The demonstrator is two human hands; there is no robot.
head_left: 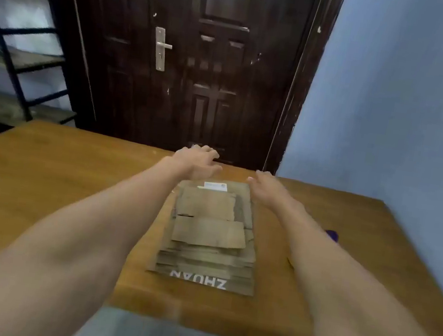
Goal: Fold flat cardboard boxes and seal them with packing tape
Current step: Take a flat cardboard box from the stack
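A stack of flat brown cardboard boxes (pixel 209 235) lies in the middle of a wooden table (pixel 61 190), its bottom sheet printed ZHUAN. Both my arms stretch forward over it. My left hand (pixel 197 161) hovers past the stack's far left corner, fingers spread and relaxed, holding nothing. My right hand (pixel 268 190) hovers over the far right corner, fingers straight, also empty. A white label (pixel 215 185) shows at the stack's far end. No packing tape is visible.
A small purple object (pixel 332 235) lies on the table to the right, partly hidden by my right forearm. A dark wooden door (pixel 202 58) stands behind the table, a black metal shelf (pixel 11 50) at the left, a blue wall (pixel 396 107) at the right.
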